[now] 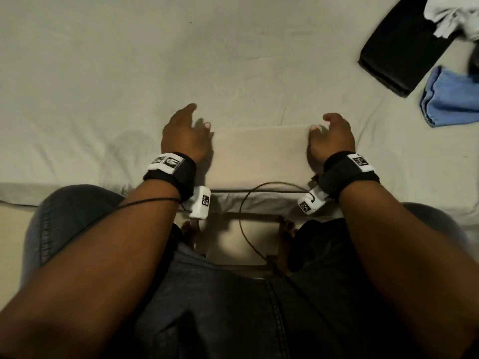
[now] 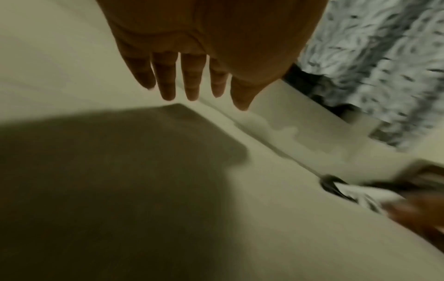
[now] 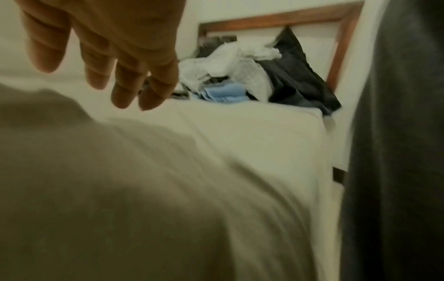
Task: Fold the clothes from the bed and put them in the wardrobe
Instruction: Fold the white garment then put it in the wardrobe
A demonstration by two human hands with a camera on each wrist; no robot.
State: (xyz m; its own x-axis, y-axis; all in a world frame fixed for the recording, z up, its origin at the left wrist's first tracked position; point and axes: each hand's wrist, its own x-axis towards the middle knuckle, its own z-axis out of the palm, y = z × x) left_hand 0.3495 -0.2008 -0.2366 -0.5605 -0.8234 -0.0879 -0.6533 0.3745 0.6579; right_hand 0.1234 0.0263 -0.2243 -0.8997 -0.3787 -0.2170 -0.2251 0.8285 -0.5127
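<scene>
A folded beige garment (image 1: pixel 259 156) lies flat on the white bed sheet (image 1: pixel 103 73) at the near edge of the bed. My left hand (image 1: pixel 186 130) is at its left side with straight, spread fingers (image 2: pixel 192 81) and holds nothing. At its right side is my right hand (image 1: pixel 331 133), its fingers (image 3: pixel 125 83) loosely bent and empty. Each thumb tip is close to a far corner of the garment. In the left wrist view the garment (image 2: pixel 312 144) stretches toward my other wrist. In the right wrist view it (image 3: pixel 120 190) fills the blurred foreground.
At the far right of the bed are a black folded garment (image 1: pixel 404 47), a blue cloth (image 1: pixel 453 99) and crumpled white clothes (image 1: pixel 453 14). The right wrist view shows this pile (image 3: pixel 228 72) before a wooden frame (image 3: pixel 276 17). My legs in dark jeans (image 1: pixel 233 307) press against the bed edge.
</scene>
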